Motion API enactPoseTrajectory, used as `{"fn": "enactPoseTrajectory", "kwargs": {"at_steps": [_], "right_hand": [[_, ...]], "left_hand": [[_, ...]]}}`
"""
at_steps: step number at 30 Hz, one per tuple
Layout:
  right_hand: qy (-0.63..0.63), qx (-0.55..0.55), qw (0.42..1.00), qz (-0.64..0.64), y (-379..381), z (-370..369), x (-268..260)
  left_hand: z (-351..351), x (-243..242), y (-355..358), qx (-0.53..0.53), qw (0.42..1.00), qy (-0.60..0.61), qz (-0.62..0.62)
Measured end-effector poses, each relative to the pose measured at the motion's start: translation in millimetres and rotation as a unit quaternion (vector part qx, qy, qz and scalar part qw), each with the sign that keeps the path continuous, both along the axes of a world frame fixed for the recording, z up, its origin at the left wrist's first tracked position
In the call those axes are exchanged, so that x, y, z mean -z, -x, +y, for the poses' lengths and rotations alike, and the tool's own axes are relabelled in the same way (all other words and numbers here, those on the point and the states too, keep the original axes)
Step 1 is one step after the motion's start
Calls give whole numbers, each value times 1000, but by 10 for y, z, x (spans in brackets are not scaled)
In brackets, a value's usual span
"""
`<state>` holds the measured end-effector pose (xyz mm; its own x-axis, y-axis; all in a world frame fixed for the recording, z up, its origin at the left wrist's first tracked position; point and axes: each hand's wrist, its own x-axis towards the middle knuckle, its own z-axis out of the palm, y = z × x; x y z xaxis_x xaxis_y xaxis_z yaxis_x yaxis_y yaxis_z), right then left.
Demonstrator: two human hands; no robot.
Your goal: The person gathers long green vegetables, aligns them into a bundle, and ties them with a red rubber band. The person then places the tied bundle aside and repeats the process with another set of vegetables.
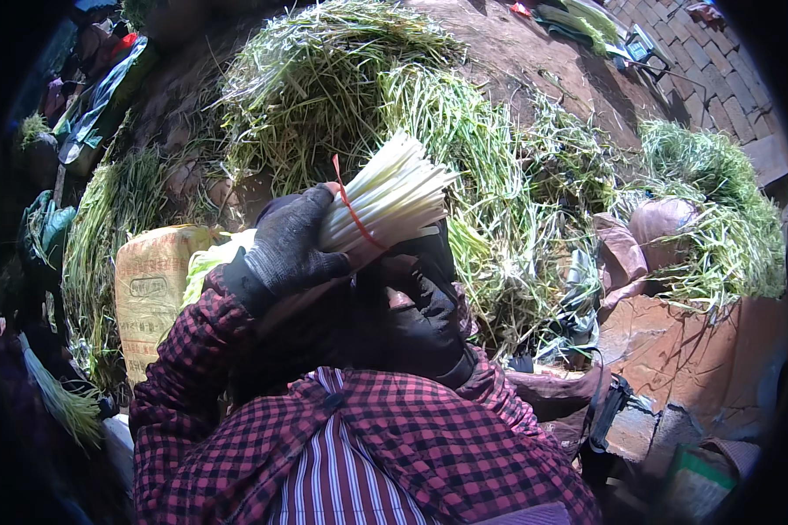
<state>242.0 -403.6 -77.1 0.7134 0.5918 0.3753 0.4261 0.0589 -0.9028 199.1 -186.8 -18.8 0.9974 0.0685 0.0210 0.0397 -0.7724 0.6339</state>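
My left hand, in a dark fingerless glove, grips a thick bundle of long vegetable stalks. A red tie circles the bundle just beyond the thumb and fingers. The white cut ends point up and right; paler green leaves trail out behind the left wrist. Below the bundle, in deep shadow, is my right hand, also gloved, with its fingers curled. Shadow hides what it holds, if anything. A dark shape with a pale edge shows beneath the white ends.
Heaps of loose green leaves cover the ground ahead. A yellow printed sack stands at left, near another stalk bundle. Brown sheeting lies at right. Farther off are a digital scale and brick paving.
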Motion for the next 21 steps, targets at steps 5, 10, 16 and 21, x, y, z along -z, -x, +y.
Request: {"fn": "enactPoseTrajectory", "kwargs": {"at_steps": [5,10,16,21], "right_hand": [[-19,96,971,217,-291,-158,38],[-17,47,990,-129,-376,8,-301],[-74,11,996,55,-347,217,-203],[-122,-13,971,207,-370,254,-199]], "left_hand": [[19,-27,-16,-4,999,40,24],[-8,-35,-9,-18,999,27,32],[2,-11,-17,-18,996,84,30],[86,-157,53,-33,978,206,27]]}}
